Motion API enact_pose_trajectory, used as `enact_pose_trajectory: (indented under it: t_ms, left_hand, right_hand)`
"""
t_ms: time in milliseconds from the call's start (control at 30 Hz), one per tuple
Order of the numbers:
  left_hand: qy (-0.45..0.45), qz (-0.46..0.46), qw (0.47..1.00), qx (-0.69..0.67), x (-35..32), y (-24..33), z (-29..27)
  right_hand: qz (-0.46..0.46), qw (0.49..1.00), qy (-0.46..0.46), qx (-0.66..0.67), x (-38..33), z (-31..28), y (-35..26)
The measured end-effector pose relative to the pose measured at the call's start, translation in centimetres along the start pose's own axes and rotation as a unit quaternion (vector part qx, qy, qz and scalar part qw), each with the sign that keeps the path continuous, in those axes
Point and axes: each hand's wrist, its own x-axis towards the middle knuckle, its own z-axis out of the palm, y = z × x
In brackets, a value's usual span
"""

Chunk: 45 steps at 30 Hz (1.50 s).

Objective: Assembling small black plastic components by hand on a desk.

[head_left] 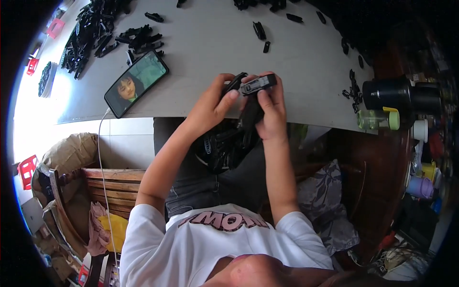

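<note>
One view only, from a fisheye camera on the person's head, looking steeply down and forward. It sits close above the lap and both hands, with the table (201, 43) stretching away beyond, its edges bending toward the rim.

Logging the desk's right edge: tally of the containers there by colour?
Black flask: 1
Clear bottle with green cap: 1
Purple cup: 1
Total: 3
</note>
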Motion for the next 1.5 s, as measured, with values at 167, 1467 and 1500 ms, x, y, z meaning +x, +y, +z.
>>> enact_pose_trajectory:
  t_ms: [167, 1467, 1500]
  left_hand:
    - [-0.003, 0.009, 1.0, 0.03, -0.6, 1.3, 1.0]
    - [-0.034, 0.029, 0.897, 0.44, -8.6, -11.5, 3.4]
    - [-0.034, 0.028, 0.9, 0.433, -8.6, -11.3, 3.1]
  right_hand:
    - [0.002, 0.992, 0.068, -0.102, -1.5, 1.3, 0.8]
    - [-0.011, 0.776, 0.081, -0.625, -9.1, -6.0, 11.6]
    - [-0.012, 0.776, 0.082, -0.625, -9.2, -5.7, 11.5]
